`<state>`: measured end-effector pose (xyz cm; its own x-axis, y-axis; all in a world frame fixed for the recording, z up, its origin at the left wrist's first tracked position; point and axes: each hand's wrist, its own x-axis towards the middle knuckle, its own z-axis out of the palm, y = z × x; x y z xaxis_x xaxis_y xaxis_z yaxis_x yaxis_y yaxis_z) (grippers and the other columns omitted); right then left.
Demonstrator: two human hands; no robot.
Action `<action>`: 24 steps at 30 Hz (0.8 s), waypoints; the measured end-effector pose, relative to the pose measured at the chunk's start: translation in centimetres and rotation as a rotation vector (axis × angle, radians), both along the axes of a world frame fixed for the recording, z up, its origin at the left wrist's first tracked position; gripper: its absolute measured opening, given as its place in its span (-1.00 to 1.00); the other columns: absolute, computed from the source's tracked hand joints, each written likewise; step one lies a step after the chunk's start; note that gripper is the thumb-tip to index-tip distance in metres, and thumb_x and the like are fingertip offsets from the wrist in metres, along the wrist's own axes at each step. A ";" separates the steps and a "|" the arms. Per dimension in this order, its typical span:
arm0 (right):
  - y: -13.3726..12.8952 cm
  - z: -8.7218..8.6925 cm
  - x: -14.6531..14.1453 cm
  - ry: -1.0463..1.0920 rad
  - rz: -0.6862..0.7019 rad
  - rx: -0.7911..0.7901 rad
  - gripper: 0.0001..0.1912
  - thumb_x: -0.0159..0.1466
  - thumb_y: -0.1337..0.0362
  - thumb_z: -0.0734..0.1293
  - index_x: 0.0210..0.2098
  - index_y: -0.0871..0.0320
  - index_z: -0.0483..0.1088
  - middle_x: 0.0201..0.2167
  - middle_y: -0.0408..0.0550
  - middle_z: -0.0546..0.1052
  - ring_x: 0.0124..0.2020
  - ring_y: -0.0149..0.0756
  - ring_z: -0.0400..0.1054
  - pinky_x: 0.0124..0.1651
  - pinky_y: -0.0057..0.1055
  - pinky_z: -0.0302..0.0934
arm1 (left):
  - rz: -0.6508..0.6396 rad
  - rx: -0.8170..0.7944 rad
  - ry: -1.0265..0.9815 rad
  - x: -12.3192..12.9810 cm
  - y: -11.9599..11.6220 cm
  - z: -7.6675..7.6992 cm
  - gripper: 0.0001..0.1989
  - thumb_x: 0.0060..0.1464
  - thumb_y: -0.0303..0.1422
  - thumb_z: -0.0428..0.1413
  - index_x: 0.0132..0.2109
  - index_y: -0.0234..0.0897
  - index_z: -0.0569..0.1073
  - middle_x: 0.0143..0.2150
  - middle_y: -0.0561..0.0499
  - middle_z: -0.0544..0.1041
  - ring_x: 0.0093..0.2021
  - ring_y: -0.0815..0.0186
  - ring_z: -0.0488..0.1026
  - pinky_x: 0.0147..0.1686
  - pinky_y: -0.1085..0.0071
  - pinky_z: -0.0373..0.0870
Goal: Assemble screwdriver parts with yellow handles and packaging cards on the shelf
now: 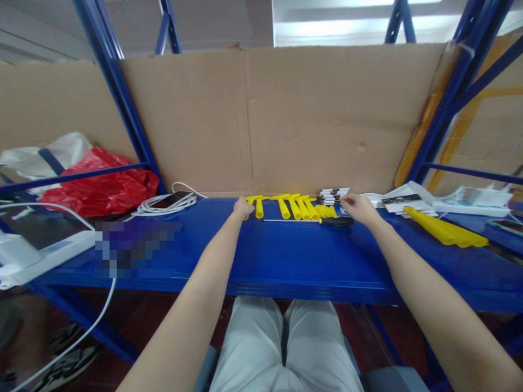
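Observation:
A row of yellow T-shaped plastic handles (285,208) lies along the back of the blue shelf. At its left end my left hand (243,208) is closed on one of them, most of it hidden by the fingers. My right hand (359,208) is at the right end, its fingertips pinched together beside a small stack of black-and-white packets (333,195); what they hold, if anything, is too small to tell. In front of the row lies a screwdriver (337,221) with a black handle, its shaft pointing left. Small yellow pieces (326,211) sit between the handles and the packets.
Cardboard (306,120) stands behind the blue shelf (286,256). To the left are a coiled white cable (163,207), a red plastic bag (106,182) and a power strip (53,258). Yellow cone-shaped pieces (445,228) and another power strip (469,207) lie right. Blue posts flank the cardboard.

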<state>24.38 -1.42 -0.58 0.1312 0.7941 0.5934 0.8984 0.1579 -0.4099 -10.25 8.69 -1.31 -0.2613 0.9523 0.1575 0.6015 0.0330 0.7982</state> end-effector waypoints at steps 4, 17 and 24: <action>-0.1 0.1 -0.1 0.005 -0.011 -0.021 -0.82 0.13 0.36 0.23 -0.36 0.17 0.49 -0.37 0.01 0.57 -0.31 -0.23 0.45 -0.18 -0.37 0.28 | 0.007 0.033 -0.187 0.6 -0.2 0.7 -0.61 -0.19 -0.58 0.19 -0.11 -0.38 0.42 -0.25 -0.18 0.56 -0.20 0.13 0.54 -0.34 0.40 0.42; 0.4 -0.4 1.0 -0.043 -0.065 -0.016 -0.81 0.13 0.34 0.22 -0.42 0.15 0.49 -0.41 0.01 0.57 -0.34 -0.20 0.45 -0.25 -0.37 0.28 | -0.206 0.293 -0.660 5.3 -4.2 4.6 -0.89 -0.07 -0.54 0.05 -0.33 -0.30 0.38 -0.53 0.11 0.39 -0.50 0.43 0.39 -0.45 0.53 0.31; 0.1 -0.2 1.8 -0.072 -0.276 -0.105 -0.78 0.14 0.34 0.23 -0.35 0.17 0.52 -0.36 0.08 0.57 -0.25 -0.11 0.46 -0.25 -0.37 0.25 | -0.314 0.249 -0.725 8.1 -6.2 5.8 -0.96 0.07 -0.51 0.05 -0.30 -0.31 0.33 -0.41 0.09 0.48 -0.57 0.49 0.37 -0.45 0.53 0.33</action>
<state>26.14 -1.34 -0.77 0.3107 0.7922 0.5252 0.9289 -0.1359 -0.3446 -2.18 2.45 4.47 -0.1072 0.9574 0.2682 -0.1139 -0.2798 0.9533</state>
